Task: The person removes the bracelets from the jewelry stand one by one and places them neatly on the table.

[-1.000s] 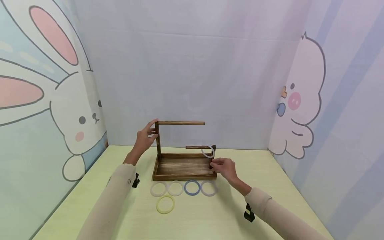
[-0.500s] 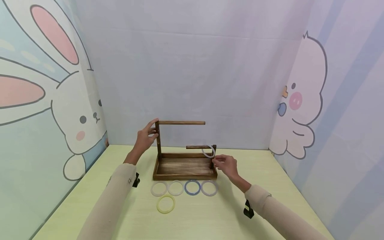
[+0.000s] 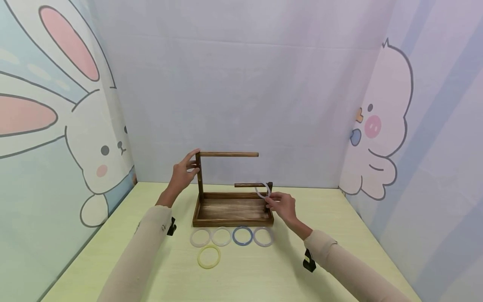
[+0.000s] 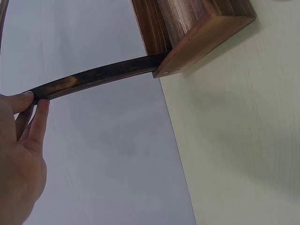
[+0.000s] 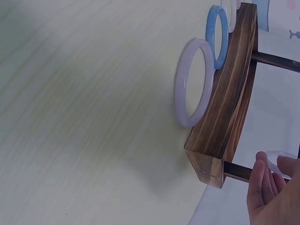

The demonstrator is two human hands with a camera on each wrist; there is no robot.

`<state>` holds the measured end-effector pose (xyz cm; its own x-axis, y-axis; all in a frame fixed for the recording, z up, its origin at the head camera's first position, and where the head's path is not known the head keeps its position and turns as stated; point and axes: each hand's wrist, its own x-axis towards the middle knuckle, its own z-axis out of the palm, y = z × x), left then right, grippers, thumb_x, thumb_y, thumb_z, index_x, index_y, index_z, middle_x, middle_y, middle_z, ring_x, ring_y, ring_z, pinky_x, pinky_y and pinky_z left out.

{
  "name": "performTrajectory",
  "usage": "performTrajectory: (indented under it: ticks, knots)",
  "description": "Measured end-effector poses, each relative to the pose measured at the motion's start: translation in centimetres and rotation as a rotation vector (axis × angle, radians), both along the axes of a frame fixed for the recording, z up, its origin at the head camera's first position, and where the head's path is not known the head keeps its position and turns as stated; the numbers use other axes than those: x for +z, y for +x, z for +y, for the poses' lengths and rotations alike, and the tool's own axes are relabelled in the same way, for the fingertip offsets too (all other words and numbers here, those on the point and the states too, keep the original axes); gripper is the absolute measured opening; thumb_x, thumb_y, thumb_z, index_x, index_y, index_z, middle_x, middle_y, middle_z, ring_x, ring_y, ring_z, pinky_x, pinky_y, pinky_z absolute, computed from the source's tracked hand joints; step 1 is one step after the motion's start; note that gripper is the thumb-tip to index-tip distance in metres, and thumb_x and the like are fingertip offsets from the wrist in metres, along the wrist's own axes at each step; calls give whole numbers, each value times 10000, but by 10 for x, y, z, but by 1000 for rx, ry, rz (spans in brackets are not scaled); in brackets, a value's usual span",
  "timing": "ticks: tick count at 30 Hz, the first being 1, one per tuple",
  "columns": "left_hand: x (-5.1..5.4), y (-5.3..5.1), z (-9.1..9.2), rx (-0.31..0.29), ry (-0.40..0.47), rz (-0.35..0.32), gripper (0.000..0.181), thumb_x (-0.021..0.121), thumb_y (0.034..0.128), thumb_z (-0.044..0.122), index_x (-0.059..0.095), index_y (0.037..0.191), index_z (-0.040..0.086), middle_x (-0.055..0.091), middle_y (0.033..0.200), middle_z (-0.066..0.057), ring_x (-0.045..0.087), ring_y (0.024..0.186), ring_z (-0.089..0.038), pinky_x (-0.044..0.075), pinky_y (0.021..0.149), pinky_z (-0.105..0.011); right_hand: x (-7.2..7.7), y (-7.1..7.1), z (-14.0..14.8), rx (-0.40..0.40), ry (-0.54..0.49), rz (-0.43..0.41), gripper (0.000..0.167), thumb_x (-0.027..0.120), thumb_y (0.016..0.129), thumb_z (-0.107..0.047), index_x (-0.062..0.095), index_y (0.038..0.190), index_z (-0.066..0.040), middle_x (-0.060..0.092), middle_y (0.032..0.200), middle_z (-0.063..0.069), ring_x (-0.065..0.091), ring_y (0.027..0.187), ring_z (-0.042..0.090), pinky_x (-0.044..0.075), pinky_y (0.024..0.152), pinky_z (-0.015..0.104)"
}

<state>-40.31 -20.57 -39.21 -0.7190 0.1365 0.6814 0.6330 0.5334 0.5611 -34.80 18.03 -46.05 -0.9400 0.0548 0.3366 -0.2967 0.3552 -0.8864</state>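
A dark wooden bangle stand has a tray base (image 3: pixel 232 224), a tall left post (image 3: pixel 199 180) with an upper bar (image 3: pixel 230 154), and a short right post with a lower bar (image 3: pixel 247 185). Near its top, the tall post is gripped between thumb and fingers of my left hand (image 3: pixel 181 176), also seen in the left wrist view. A pale bangle (image 3: pixel 259 195) hangs round the lower bar close to the short post. My right hand (image 3: pixel 284 206) pinches that bangle at its lower edge; in the right wrist view fingers partly cover the bangle (image 5: pixel 273 159).
Before the stand lie a lilac bangle (image 3: pixel 263 245), a blue bangle (image 3: pixel 242 244) and two whitish bangles, in a row on the pale table (image 3: pixel 264 277). A yellow bangle (image 3: pixel 209 267) lies nearer. A light curtain (image 3: pixel 241 96) stands behind, with printed cartoon panels at both sides.
My right hand has moved from the short post slightly up to the hanging bangle and now pinches its lower edge. The left hand keeps its hold on the tall post.
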Motion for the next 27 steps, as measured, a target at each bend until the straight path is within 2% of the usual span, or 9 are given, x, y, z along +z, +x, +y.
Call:
performTrajectory:
  ticks: [6, 8, 11, 14, 17, 20, 23, 25, 27]
  knots:
    - [-1, -2, -1, -2, -1, 1, 745, 691, 936, -120, 469, 1570, 202, 702, 1213, -298, 721, 1077, -432, 633, 830, -523, -2, 0, -4, 6, 9, 2, 136, 758, 941, -20, 761, 1038, 74, 758, 950, 275, 746, 805, 473, 626, 709, 564]
    - [-2, -3, -2, -1, -2, 0, 747, 693, 937, -118, 469, 1570, 210, 703, 1213, -296, 722, 1076, -429, 634, 830, -520, -3, 0, -6, 9, 16, 2, 130, 746, 948, -17, 757, 1039, 76, 751, 961, 292, 747, 803, 471, 635, 685, 536]
    - [-2, -3, -2, 0, -2, -1, 750, 693, 937, -116, 470, 1569, 219, 704, 1212, -293, 723, 1076, -425, 635, 830, -514, -5, 0, -9, 10, 29, 9, 116, 744, 948, -12, 758, 1025, 73, 750, 968, 294, 767, 742, 393, 648, 629, 451]
    - [-2, -2, -2, -1, -1, 5, 739, 692, 935, -123, 474, 1566, 193, 705, 1205, -297, 724, 1070, -430, 636, 823, -517, -5, 1, -13, 8, 37, 19, 100, 750, 941, -9, 763, 1003, 68, 752, 970, 290, 769, 659, 258, 648, 596, 387]
    - [-1, -1, -2, -2, 0, 14, 721, 690, 931, -131, 476, 1560, 151, 706, 1197, -302, 725, 1061, -437, 635, 817, -523, -3, 3, -16, 14, 28, 18, 90, 759, 932, -12, 768, 984, 61, 754, 965, 286, 749, 610, 160, 650, 604, 416]
    - [-1, -1, -2, -3, 4, 13, 715, 693, 927, -135, 480, 1555, 131, 707, 1192, -303, 726, 1060, -438, 635, 818, -524, -2, 5, -20, 23, 35, 21, 87, 761, 928, -10, 770, 981, 59, 754, 953, 285, 733, 586, 122, 646, 632, 490]
    - [-1, -1, -3, -5, 7, 3, 721, 693, 930, -130, 477, 1559, 147, 706, 1202, -297, 724, 1070, -432, 633, 826, -521, -1, 6, -23, 30, 48, 31, 90, 762, 929, -8, 773, 988, 58, 753, 942, 287, 734, 584, 139, 636, 662, 549]
    - [-1, -2, -3, -4, 5, -3, 727, 693, 934, -122, 475, 1563, 169, 705, 1211, -292, 722, 1077, -428, 633, 830, -517, -2, 5, -26, 30, 59, 45, 91, 760, 933, -10, 777, 991, 57, 755, 933, 281, 750, 605, 192, 635, 663, 549]
    - [-2, -2, -3, -3, 4, -6, 731, 692, 938, -115, 473, 1566, 189, 705, 1215, -290, 722, 1080, -424, 633, 833, -516, -2, 5, -28, 39, 49, 46, 88, 754, 936, -4, 777, 992, 61, 755, 930, 281, 766, 659, 299, 633, 674, 558]
